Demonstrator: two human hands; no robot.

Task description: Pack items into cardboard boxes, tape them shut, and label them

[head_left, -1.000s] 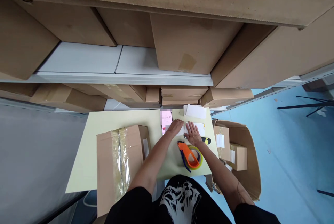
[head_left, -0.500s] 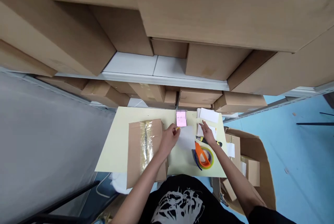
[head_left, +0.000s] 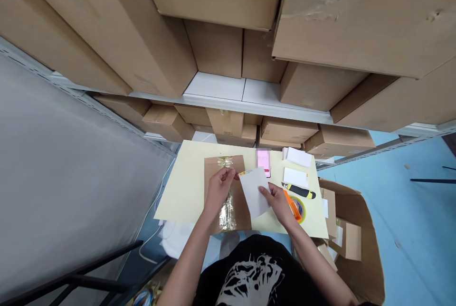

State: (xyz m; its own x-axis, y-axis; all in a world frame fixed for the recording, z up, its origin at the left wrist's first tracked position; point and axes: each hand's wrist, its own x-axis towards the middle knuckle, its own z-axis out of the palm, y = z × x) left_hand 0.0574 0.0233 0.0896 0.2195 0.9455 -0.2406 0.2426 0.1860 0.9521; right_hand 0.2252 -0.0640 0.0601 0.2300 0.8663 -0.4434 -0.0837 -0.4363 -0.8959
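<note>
A white label (head_left: 255,196) with a thin yellow strip along its top edge is held over the carton and the table. My right hand (head_left: 279,203) grips its right side, thumb on top. At its upper left corner, my left hand (head_left: 219,192) is closed in a pinch; the fingertips hide the exact contact. Beneath lies a brown cardboard box (head_left: 210,168), its top seam covered with shiny clear tape. Just right of my right hand are an orange tape dispenser (head_left: 292,206) and a roll of yellowish tape (head_left: 302,212).
On the pale table (head_left: 181,187) are a phone (head_left: 263,159) with a pink screen, a black-and-yellow utility knife (head_left: 301,191), a white label (head_left: 295,177) and a stack of labels (head_left: 298,157). A large open carton (head_left: 370,249) with smaller boxes stands right. Shelves of boxes (head_left: 320,82) rise ahead.
My right hand has moved from the labels at the right to grip the white label's side. My left hand has brought the label toward the box. The view has shifted left.
</note>
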